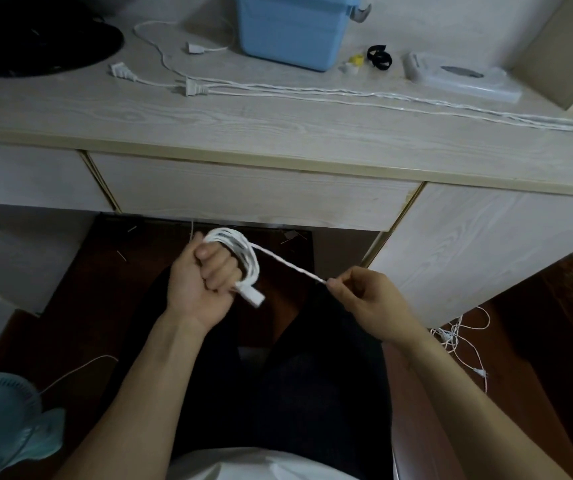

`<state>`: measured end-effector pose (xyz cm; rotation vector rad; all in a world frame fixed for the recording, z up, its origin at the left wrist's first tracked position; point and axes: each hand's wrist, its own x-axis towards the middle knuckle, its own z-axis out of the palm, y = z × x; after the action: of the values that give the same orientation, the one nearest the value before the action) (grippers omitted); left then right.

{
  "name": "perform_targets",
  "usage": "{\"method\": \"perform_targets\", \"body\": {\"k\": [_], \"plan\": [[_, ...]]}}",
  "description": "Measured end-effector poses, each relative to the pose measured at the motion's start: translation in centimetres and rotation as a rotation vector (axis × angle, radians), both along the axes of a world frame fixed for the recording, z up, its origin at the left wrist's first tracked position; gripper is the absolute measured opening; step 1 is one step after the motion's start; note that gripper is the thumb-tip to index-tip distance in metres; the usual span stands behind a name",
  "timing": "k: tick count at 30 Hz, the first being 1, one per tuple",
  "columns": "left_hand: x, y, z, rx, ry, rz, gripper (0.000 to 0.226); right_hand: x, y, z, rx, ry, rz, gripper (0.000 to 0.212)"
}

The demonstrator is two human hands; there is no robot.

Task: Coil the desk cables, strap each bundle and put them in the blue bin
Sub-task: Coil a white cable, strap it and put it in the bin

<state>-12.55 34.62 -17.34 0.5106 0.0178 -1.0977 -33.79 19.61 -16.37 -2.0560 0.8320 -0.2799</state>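
Early, I judge: the left hand (205, 282) is fisted inside a white coil (240, 252), the right hand (364, 296) pinches its taut tail, while unstrapped cables (347, 95) lie on the desk (70, 109) near the bin (292, 29) and black strap (379, 57)

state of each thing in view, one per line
left hand: closed, coil wound round it
right hand: pinching the coil's tail
coil: partly wound, unstrapped
desk cables: loose, uncoiled
blue bin: upright on the desk, contents unseen
strap: unused, by the bin
drawer: shut
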Motion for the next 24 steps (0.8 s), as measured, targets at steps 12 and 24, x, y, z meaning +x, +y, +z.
{"method": "perform_targets", "body": {"k": [12, 24], "plan": [[-1.3, -2.5, -1.0, 0.330, -0.467, 0.393, 0.023, 1.3, 3.0, -0.4, -0.180, 0.129, 0.503, 0.015], [-4.0, -0.5, 1.2, 0.423, -1.043, -0.914, 0.058, 0.8, 2.9, 1.0, -0.194, -0.226, 0.233, 0.016]]}}
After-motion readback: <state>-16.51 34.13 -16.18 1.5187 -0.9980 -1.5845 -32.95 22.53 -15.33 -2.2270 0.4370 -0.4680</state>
